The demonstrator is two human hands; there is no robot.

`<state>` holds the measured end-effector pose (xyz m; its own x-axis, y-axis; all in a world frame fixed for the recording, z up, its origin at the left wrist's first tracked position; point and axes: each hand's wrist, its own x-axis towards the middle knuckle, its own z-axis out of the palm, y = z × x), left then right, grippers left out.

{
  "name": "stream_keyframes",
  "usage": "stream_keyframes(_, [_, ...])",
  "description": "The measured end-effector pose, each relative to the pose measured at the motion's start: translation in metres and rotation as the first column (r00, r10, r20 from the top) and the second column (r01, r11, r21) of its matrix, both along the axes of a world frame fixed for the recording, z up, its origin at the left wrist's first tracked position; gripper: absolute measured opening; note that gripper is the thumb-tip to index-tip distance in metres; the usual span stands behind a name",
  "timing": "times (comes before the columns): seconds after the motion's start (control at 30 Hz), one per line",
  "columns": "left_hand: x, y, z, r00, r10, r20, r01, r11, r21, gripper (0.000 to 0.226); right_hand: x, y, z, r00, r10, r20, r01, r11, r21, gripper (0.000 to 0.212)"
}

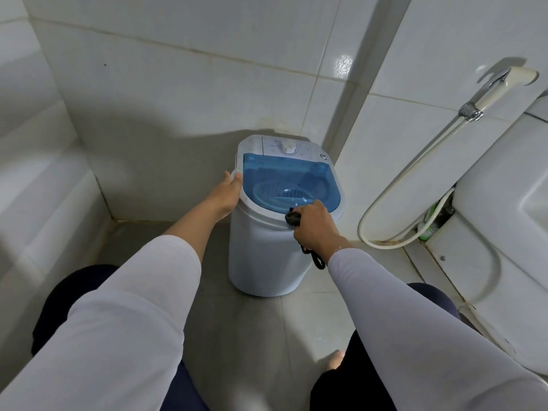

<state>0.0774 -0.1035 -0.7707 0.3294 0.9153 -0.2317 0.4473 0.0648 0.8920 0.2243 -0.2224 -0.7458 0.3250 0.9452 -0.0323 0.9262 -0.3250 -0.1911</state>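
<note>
A small white washing machine [261,256] stands on the tiled floor in the corner, with a translucent blue lid [284,179] closed and a white dial [287,147] on its back panel. My left hand [226,192] rests flat against the machine's upper left rim, fingers straight. My right hand [314,223] is at the front right rim, curled round a black plug and cord [293,218]. The black cord [315,259] loops down below my wrist.
A white toilet [504,221] stands at the right, with a bidet sprayer [489,93] and its hose [394,197] on the wall. A raised tiled ledge [44,203] runs along the left. My knees and a bare foot [336,358] are below.
</note>
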Motion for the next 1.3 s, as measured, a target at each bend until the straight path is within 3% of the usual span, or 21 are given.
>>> stream_keyframes(0.23, [-0.005, 0.000, -0.001, 0.998, -0.011, 0.059, 0.014, 0.999, -0.043, 0.063, -0.030, 0.012, 0.003, 0.996, 0.081, 0.033, -0.080, 0.996, -0.036, 0.030])
stream_keyframes(0.53, [-0.012, 0.001, 0.000, 0.969, 0.043, 0.243, -0.002, 0.986, -0.166, 0.063, -0.053, 0.032, 0.011, 0.978, 0.200, 0.054, -0.193, 0.974, -0.115, 0.033])
stream_keyframes(0.7, [-0.016, -0.001, -0.009, 0.952, 0.053, 0.300, 0.009, 0.979, -0.202, 0.067, -0.027, 0.051, 0.036, 0.953, 0.260, -0.153, -0.275, 0.957, -0.088, 0.041])
stream_keyframes(0.83, [-0.014, -0.016, -0.010, 0.953, 0.052, 0.298, 0.000, 0.986, -0.170, 0.081, -0.006, 0.068, 0.069, 0.930, 0.359, -0.083, -0.363, 0.931, -0.032, 0.055])
stream_keyframes(0.93, [-0.009, -0.026, -0.015, 0.972, 0.025, 0.233, -0.004, 0.996, -0.091, 0.099, 0.008, 0.082, 0.083, 0.898, 0.435, -0.067, -0.440, 0.893, -0.094, 0.066])
stream_keyframes(1.07, [0.004, -0.041, -0.022, 0.985, 0.041, 0.170, -0.034, 0.998, -0.047, 0.118, 0.024, 0.098, 0.084, 0.774, 0.633, 0.012, -0.619, 0.760, -0.197, 0.071])
stream_keyframes(1.3, [0.019, -0.042, -0.031, 0.981, 0.139, 0.137, -0.137, 0.990, -0.020, 0.131, 0.035, 0.123, 0.081, 0.389, 0.920, -0.041, -0.882, 0.359, -0.303, 0.060])
